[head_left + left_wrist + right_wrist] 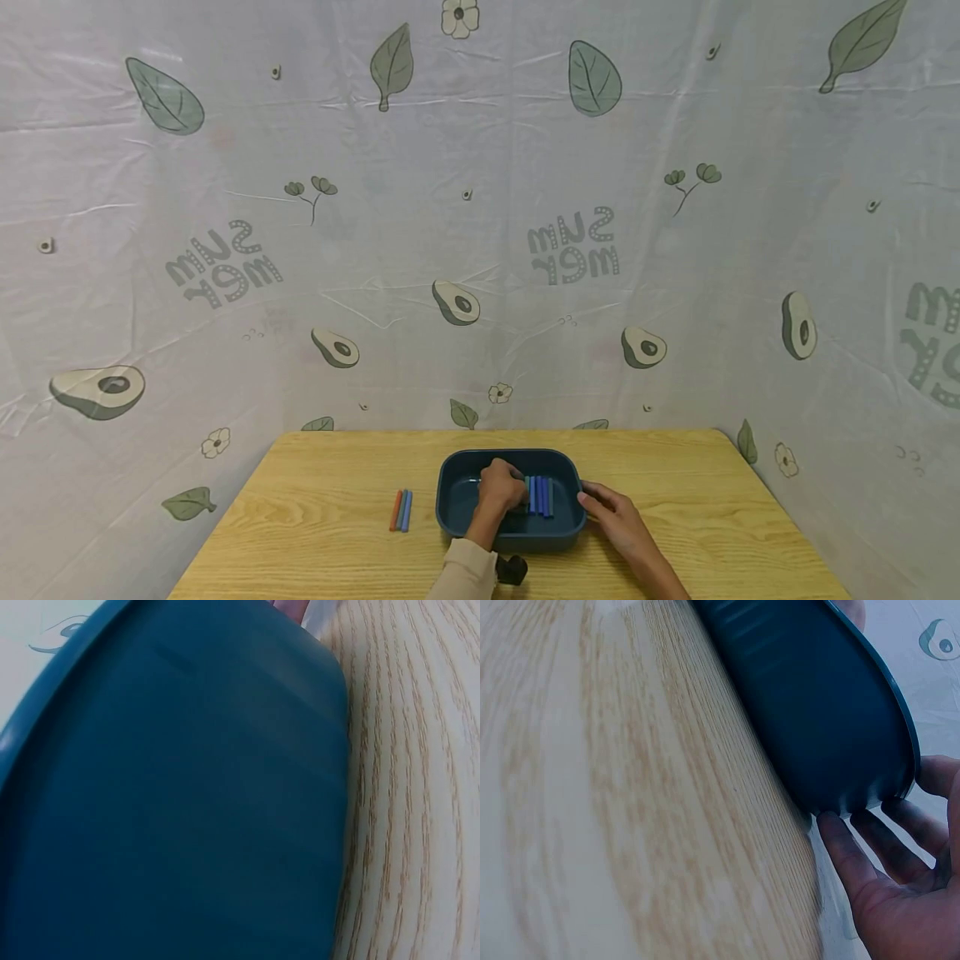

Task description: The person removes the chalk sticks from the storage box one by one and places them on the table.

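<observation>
A dark blue rectangular bin (pixel 540 542) stands near the middle of the wooden table. My left hand (pixel 501 485) reaches down inside it with bent fingers; the fingertips are hidden, so whatever they may pinch does not show. Just right of that hand, several blue and teal sticks (pixel 542 497) lie side by side on the bin's floor. My right hand (pixel 617 518) touches the bin's right end from outside. In the right wrist view, its fairly straight fingers (pixel 847 844) rest their tips against the outer wall, with one digit up at the rim.
Left of the bin, an orange stick (pixel 395 510) and blue-toned sticks (pixel 407 511) lie together on the wooden table (pixel 322 533). A dark object (pixel 512 570) sits at my left wrist. A pale sheet printed with leaves and avocados (pixel 510 350) hangs behind and at both sides.
</observation>
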### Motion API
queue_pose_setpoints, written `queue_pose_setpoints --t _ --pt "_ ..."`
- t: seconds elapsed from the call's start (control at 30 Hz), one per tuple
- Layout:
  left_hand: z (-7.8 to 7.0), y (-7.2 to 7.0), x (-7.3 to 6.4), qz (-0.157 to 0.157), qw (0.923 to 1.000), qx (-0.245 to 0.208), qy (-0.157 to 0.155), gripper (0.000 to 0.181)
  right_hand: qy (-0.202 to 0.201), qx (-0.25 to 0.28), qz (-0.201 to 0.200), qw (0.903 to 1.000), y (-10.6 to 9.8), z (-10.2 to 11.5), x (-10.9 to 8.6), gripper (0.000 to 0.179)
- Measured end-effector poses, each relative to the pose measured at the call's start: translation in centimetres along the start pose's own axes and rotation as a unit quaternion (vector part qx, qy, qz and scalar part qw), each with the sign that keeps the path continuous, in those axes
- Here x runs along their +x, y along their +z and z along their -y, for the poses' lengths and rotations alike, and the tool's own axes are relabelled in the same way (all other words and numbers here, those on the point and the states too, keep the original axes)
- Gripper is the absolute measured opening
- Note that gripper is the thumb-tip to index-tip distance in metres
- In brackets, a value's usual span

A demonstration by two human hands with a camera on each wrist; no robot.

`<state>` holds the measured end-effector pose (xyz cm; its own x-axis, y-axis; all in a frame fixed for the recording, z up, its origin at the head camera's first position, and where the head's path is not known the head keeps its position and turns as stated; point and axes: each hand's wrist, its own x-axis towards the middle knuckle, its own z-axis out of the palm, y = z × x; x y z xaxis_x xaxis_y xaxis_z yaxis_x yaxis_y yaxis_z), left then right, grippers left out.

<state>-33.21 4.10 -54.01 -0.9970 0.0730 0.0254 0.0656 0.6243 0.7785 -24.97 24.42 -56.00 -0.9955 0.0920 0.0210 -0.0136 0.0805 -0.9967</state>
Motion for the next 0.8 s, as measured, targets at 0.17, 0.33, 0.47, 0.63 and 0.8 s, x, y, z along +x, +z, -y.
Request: queue_pose_setpoints --t 0.17,0.33,0.47,0.63,0.8 --pt "0.1 -0.1 -0.1 0.004 1.0000 -0.008 0.004 0.019 0.001 0.004 0.005 1.0000 0.0 0.0 0.0 0.048" --pt "0.2 -0.5 -0.3 0.018 0.9993 -0.034 0.002 0.021 0.005 0.006 0.006 1.0000 0.0 0.0 0.0 0.048" --pt "0.2 -0.9 -0.5 0.028 0.9977 -0.061 0.000 0.025 0.006 0.004 0.004 1.0000 0.0 0.1 -0.1 0.048" --pt "0.3 -1.6 -0.8 0.035 0.9943 -0.101 -0.003 0.029 0.007 0.005 0.001 1.0000 0.0 0.1 0.0 0.048" --pt "0.5 -2.2 -0.9 0.029 0.9910 -0.130 -0.010 0.031 0.008 0.006 0.002 0.9999 -0.1 0.1 -0.1 0.049"
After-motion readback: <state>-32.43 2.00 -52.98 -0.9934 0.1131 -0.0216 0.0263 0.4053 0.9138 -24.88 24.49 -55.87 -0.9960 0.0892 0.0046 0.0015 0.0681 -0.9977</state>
